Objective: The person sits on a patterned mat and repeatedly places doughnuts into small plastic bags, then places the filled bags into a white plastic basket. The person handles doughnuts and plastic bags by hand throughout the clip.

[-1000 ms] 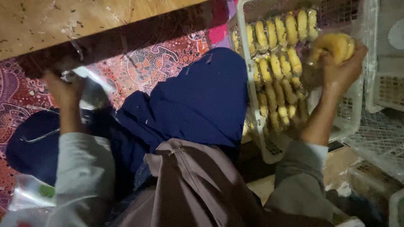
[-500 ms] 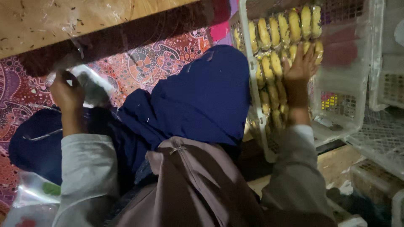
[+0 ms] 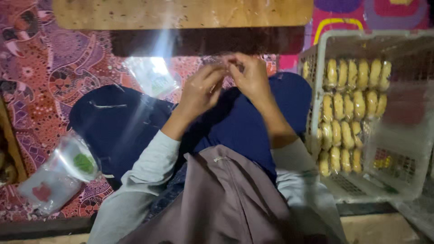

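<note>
My left hand (image 3: 202,90) and my right hand (image 3: 251,77) meet above my dark blue lap (image 3: 235,122), just below the edge of a low wooden table (image 3: 181,13). The fingertips of both hands pinch the rim of a thin clear plastic bag (image 3: 220,60), which is hard to make out. To the right stands a white plastic basket (image 3: 402,176) holding rows of yellow oblong pastries (image 3: 348,106). Neither hand touches the basket.
A clear plastic bag with a printed patch (image 3: 153,77) lies on the patterned red rug (image 3: 49,77) under the table. More clear bags with green and red marks (image 3: 58,176) lie at the lower left. A wooden edge (image 3: 9,135) runs along the far left.
My right hand left the basket, where it held a yellow pastry, and came to the middle. My left hand moved in from the left to meet it. The view shifted left.
</note>
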